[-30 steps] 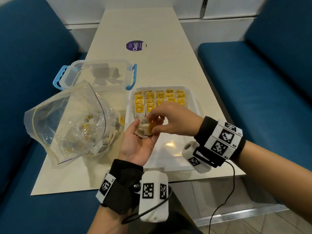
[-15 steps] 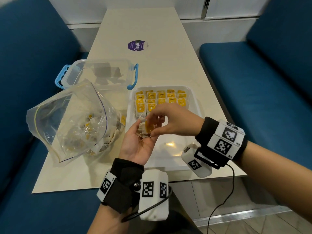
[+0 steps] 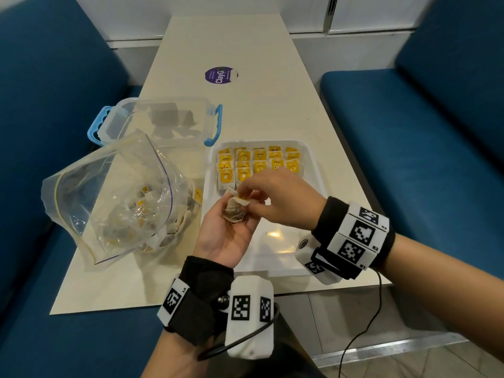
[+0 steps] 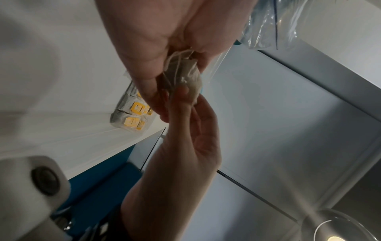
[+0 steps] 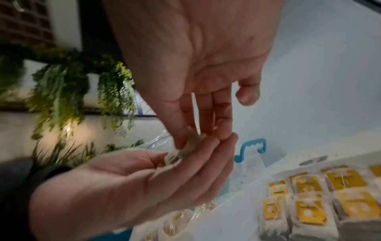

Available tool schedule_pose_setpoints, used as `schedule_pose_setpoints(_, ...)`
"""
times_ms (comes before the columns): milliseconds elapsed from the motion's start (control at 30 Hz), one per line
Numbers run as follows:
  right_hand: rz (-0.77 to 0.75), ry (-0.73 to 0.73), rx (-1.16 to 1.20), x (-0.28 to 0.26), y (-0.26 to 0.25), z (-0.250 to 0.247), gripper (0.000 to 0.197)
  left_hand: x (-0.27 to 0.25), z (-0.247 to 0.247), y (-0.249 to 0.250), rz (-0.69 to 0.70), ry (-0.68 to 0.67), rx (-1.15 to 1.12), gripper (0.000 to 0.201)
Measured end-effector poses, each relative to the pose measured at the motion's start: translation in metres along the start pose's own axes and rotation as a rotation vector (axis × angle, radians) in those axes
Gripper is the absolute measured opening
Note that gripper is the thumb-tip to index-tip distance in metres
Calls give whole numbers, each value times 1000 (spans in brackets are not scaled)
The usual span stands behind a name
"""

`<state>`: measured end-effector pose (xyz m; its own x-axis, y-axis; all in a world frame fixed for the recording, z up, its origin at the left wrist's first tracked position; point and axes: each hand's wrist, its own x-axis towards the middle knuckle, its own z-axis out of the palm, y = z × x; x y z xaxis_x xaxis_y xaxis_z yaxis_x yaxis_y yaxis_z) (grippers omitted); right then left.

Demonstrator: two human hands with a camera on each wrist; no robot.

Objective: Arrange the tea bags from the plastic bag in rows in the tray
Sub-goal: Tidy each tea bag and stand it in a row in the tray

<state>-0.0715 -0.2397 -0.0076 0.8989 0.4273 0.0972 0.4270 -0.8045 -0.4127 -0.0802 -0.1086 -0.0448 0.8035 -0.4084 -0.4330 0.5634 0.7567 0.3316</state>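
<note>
My left hand [image 3: 218, 233] is palm up over the tray's near left part and cradles a small bunch of tea bags [image 3: 234, 211] in its curled fingers. My right hand [image 3: 252, 196] reaches in from the right and pinches the top tea bag by its yellow tag. In the left wrist view the tea bag [image 4: 185, 76] sits between both hands' fingertips. The white tray [image 3: 275, 241] holds rows of yellow-tagged tea bags [image 3: 259, 162] across its far part. The clear plastic bag [image 3: 114, 197] lies open to the left with several tea bags inside.
A clear lidded box with blue handles [image 3: 163, 121] stands behind the bag. A purple sticker [image 3: 220, 75] is farther back on the white table [image 3: 256, 105]. Blue benches flank the table on both sides. The table's near edge runs just under my wrists.
Both hands stay together over the tray and have drifted slightly away from me. My right fingers have shifted their pinch on the tea bag in my left palm.
</note>
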Motion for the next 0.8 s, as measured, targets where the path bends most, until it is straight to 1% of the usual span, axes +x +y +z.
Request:
schedule_pose_setpoints(100,70,44,186,2,3,-3,21,-1,1,0,-1,12,10,34)
schedule_pose_setpoints(267,127,116,305,7,7,-10,16,0,2,1,-8,47,-20,35)
schedule_pose_setpoints(367,119,82,391,9,7,-21,15,1,2,2,-10,55,-56,37)
schedule_pose_setpoints(500,108,-24,377,9,5,-34,18,1,-1,2,-24,32,-101,41)
schedule_pose_setpoints(567,100,3,377,8,3,-37,18,2,-2,2,-23,45,-89,42)
schedule_pose_setpoints(700,152,96,449,10,1,-38,11,3,-4,1,-24,80,-68,40)
schedule_pose_setpoints(767,171,122,499,14,4,-36,12,3,-5,1,-15,104,-46,33)
schedule_pose_setpoints(800,184,125,545,15,6,-35,17,2,-6,1,-11,113,-38,30)
